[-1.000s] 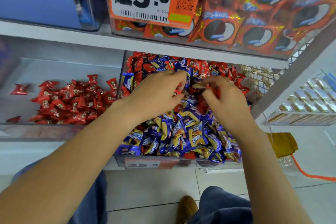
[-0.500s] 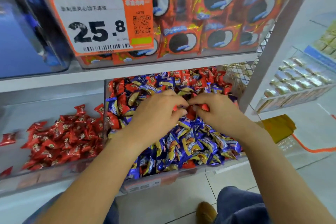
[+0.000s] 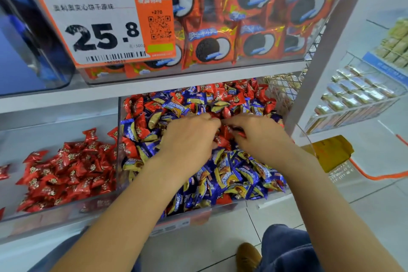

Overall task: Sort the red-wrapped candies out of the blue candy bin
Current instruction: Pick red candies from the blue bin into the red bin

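A clear bin point(image 3: 120, 139) on the lower shelf holds several blue-and-gold candies point(image 3: 234, 174) mixed with red-wrapped candies point(image 3: 240, 95), most of the red ones at its back and left. My left hand point(image 3: 189, 139) and my right hand point(image 3: 258, 137) lie side by side in the middle of the pile, fingers curled down into it. Red wrappers point(image 3: 227, 133) show between the fingertips of both hands; how many each holds is hidden. The neighbouring clear bin on the left holds a heap of red-wrapped candies point(image 3: 68, 168) only.
Above, a clear bin of red cookie packs point(image 3: 220, 46) carries an orange price tag point(image 3: 106, 26) reading 25.8. A wire mesh panel point(image 3: 284, 88) and a grey upright point(image 3: 320, 62) stand to the right. A yellow bag point(image 3: 331, 152) lies on the tiled floor.
The view has tilted up and closed in on the shelf. Both hands have stayed together in the mixed bin, working their fingers among the red candies at the pile's middle.
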The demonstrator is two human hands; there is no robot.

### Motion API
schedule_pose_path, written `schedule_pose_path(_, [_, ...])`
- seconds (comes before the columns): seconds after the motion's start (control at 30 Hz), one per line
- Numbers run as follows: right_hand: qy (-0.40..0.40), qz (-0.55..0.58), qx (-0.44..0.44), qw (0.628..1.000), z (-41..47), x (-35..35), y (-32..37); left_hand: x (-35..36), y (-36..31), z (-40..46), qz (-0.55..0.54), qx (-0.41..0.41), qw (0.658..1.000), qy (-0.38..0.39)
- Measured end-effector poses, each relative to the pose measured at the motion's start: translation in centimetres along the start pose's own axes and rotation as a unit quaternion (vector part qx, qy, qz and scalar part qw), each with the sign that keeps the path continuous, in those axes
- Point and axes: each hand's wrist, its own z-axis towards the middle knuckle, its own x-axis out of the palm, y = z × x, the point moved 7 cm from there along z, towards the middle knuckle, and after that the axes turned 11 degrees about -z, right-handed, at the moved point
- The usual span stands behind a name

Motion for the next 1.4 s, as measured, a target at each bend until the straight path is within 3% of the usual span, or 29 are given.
schedule_pose_path(0.13, [0.022, -0.038, -0.017, 0.999, 0.4, 1.0, 0.6, 1.5, -1.0, 0.6, 0.037, 0.032, 0.998, 0.038])
schedule_pose_path(0.27, [-0.024, -0.058, 0.01, 0.998, 0.8, 0.8, 0.2, 1.9, -0.7, 0.8, 0.039, 0.033, 0.997, 0.06])
schedule_pose_path(0.47, [-0.046, 0.065, 0.031, 0.996, 0.8, 0.2, -0.9, -0.7, 0.7, -0.1, -0.098, 0.0, 0.995, -0.003])
schedule_pose_path(0.57, [-0.034, 0.071, 0.02, 0.997, 0.5, 0.1, -0.9, -2.3, 2.2, -0.7, -0.141, -0.046, 0.988, -0.053])
schedule_pose_path(0.83, [0.013, -0.049, -0.007, 0.999, 0.7, 1.3, 1.5, -2.3, 4.0, -1.0, -0.126, -0.086, 0.987, -0.045])
schedule_pose_path(1.03, [-0.005, 0.019, -0.015, 1.0, 0.7, 1.0, 1.2, -3.2, 4.5, -1.0, -0.131, -0.105, 0.98, -0.11])
schedule_pose_path(1.17, [0.009, -0.003, -0.029, 1.0, 0.6, 1.5, 1.8, -3.4, 3.9, -1.0, -0.133, -0.087, 0.978, -0.135])
schedule_pose_path(1.4, [-0.003, -0.035, -0.026, 0.999, 0.8, 1.2, 1.8, -2.0, 3.2, -0.4, -0.208, -0.041, 0.975, -0.063])
